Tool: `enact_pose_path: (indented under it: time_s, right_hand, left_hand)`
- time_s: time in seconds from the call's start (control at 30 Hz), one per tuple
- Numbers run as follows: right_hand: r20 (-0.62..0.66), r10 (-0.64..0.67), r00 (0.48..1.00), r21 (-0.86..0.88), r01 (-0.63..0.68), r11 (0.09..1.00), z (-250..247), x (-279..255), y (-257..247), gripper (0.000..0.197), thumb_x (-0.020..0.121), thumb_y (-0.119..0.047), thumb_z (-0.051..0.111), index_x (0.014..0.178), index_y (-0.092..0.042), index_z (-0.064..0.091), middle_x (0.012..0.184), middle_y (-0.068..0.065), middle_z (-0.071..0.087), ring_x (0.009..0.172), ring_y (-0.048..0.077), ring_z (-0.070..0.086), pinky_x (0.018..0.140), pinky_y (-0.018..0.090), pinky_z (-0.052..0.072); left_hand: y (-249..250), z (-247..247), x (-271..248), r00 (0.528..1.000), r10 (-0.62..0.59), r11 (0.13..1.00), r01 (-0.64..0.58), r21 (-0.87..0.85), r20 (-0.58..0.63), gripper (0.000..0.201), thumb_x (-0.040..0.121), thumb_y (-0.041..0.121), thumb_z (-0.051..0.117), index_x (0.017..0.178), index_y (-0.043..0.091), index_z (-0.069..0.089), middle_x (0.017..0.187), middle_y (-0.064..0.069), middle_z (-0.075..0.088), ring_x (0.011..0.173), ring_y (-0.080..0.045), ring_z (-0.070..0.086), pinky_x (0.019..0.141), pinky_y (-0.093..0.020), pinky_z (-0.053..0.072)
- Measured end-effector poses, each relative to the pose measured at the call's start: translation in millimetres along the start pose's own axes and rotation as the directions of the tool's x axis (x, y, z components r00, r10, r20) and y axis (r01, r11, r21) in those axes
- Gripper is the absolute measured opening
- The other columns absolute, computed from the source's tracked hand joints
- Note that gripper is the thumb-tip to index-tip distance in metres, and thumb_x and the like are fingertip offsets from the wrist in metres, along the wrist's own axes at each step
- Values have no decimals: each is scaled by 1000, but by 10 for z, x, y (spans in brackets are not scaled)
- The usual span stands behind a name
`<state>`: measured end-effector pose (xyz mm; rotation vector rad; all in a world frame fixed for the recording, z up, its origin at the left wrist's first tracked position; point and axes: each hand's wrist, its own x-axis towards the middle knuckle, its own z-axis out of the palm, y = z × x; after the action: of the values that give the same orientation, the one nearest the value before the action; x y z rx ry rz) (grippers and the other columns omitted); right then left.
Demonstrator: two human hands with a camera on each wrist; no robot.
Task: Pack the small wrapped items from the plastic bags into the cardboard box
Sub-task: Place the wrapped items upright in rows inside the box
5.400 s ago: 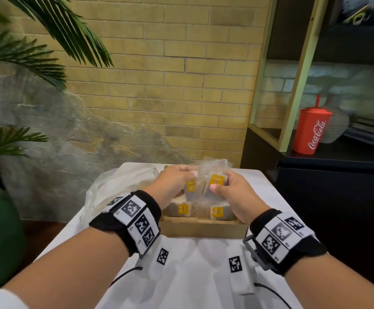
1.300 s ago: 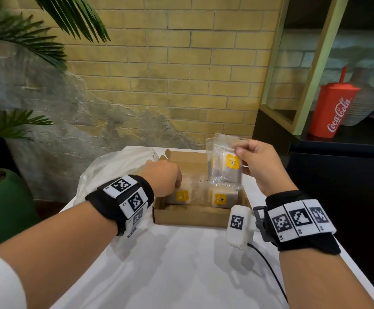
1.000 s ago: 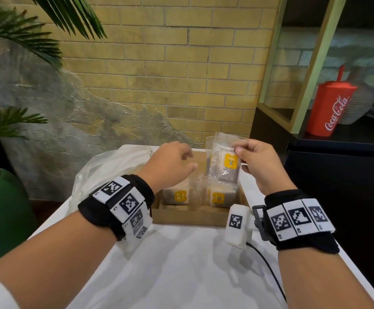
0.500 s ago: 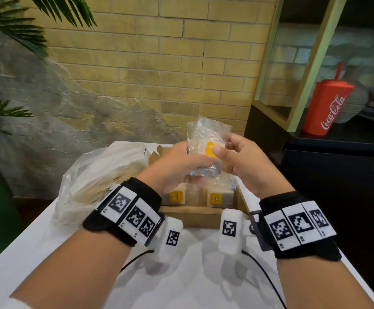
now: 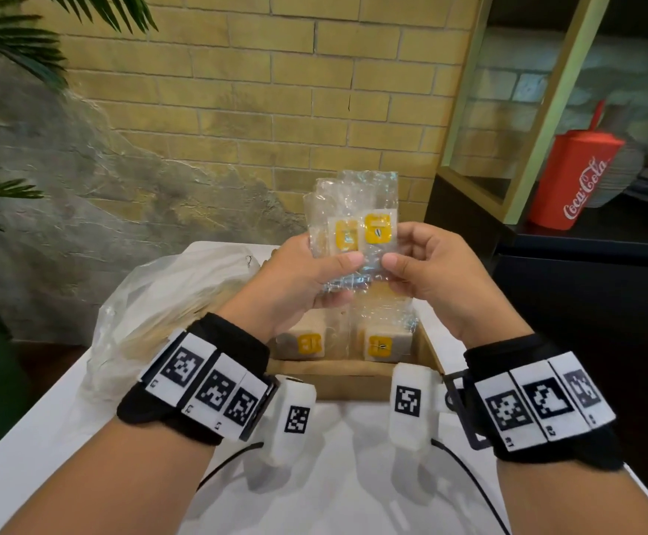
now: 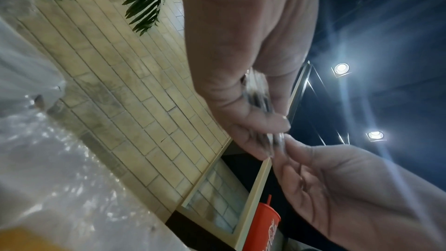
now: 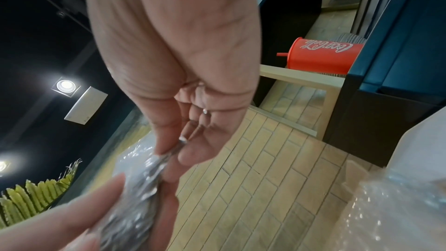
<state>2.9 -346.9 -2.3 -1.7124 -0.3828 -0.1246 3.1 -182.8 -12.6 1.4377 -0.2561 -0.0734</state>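
Your left hand (image 5: 299,287) and right hand (image 5: 434,272) both pinch the packets (image 5: 357,229), held above the box (image 5: 349,376). Separate them gently; lower one into the gap below.

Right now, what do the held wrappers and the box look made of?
Wrappers: clear thin plastic film, glossy; it crinkles, glints, and shows the wall through it. Box: plain brown cardboard, matte, with a raw edge, by its look.
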Motion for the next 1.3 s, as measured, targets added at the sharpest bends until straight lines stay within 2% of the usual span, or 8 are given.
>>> enact_pose_path:
  time_s: [0.17,0.43,0.57,0.67,0.77,0.9,1.07,1.3]
  right_hand:
    - [-55,-8,998,-69,4,998,-6,11,18,23,92,2,48,86,-16,60,72,0,62,56,0,59,55,13,48]
    - [-93,9,996,-53,-14,998,19,20,40,12,91,-5,53,91,-14,62,79,1,64,64,5,60,54,13,49]
    - [-177,-5,984,-209,-33,977,-83,33,70,12,89,-6,57,91,-12,66,86,6,65,72,11,58,57,15,49]
    - [-129,-15,991,-502,-52,864,-169,41,112,13,86,-8,62,84,-18,70,80,-5,62,72,6,52,62,16,42]
    - [35,132,991,-794,-52,606,-161,30,131,13,84,-8,64,93,-14,73,88,0,67,77,8,54,63,17,42]
    - [140,359,923,-908,-25,417,-70,11,177,15,83,-9,65,95,-14,73,96,1,67,93,16,58,81,23,46]
    - [124,356,926,-927,-20,376,-54,11,173,17,82,-3,62,89,-15,71,87,-2,60,93,18,58,82,25,47]
    - [97,263,960,-921,-13,389,-80,21,204,25,83,-1,62,102,-17,67,100,1,60,101,19,57,85,25,45]
  left_hand:
    - [51,-79,14,997,45,999,-46,-11,-68,25,86,12,64,110,14,58,95,1,66,79,-8,63,54,-17,52]
    - [13,-95,7,995,40,999,-40,2,-91,26,85,10,64,110,14,58,97,-1,66,83,-12,64,53,-17,51]
    - [45,-154,30,982,63,997,-68,-21,-180,13,86,10,64,97,16,60,87,0,64,79,-14,64,51,-16,51]
    - [63,-226,52,957,81,992,-105,-71,-277,19,86,10,63,105,13,58,87,0,63,75,-13,62,48,-16,49]
    - [57,-219,70,948,72,990,-106,-96,-309,24,86,10,63,109,12,57,91,-1,64,76,-13,63,49,-16,50]
    - [39,-180,80,958,62,993,-88,-84,-278,25,85,11,65,109,13,57,95,-3,65,78,-14,64,49,-16,50]
    - [36,-183,69,967,53,994,-74,-77,-248,25,85,11,65,109,13,57,95,-3,64,79,-14,64,50,-16,50]
    - [47,-173,47,974,57,995,-74,-72,-219,13,86,11,64,95,18,59,91,0,64,81,-14,64,50,-15,50]
